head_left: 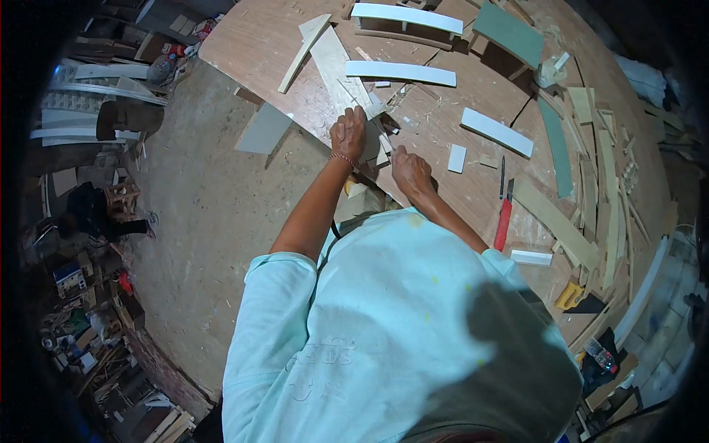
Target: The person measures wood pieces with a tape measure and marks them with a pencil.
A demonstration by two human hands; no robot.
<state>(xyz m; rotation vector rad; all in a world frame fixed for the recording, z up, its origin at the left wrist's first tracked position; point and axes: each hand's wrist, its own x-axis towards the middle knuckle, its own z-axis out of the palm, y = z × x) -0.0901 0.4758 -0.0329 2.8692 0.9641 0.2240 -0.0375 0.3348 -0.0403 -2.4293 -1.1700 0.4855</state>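
Observation:
My left hand (348,135) is closed, knuckles up, at the near end of a pale wooden board (330,63) on the workbench (244,44). Whatever lies under its fingers is hidden. Just to the right, my right hand (412,171) is also closed, with thumb and finger together by the bench edge. I cannot make out what it pinches. Between the hands lie short pale wood strips (383,150) and dark scraps. A narrow wooden strip (304,53) rests across the far end of the board.
Curved white-topped pieces (401,72) and a green-topped piece (508,35) lie farther back. To the right are a red-handled tool (504,221), a yellow-handled saw (570,297) and long wood offcuts (607,207). A grey panel (264,130) juts out below the bench edge. Another person (92,210) is at far left.

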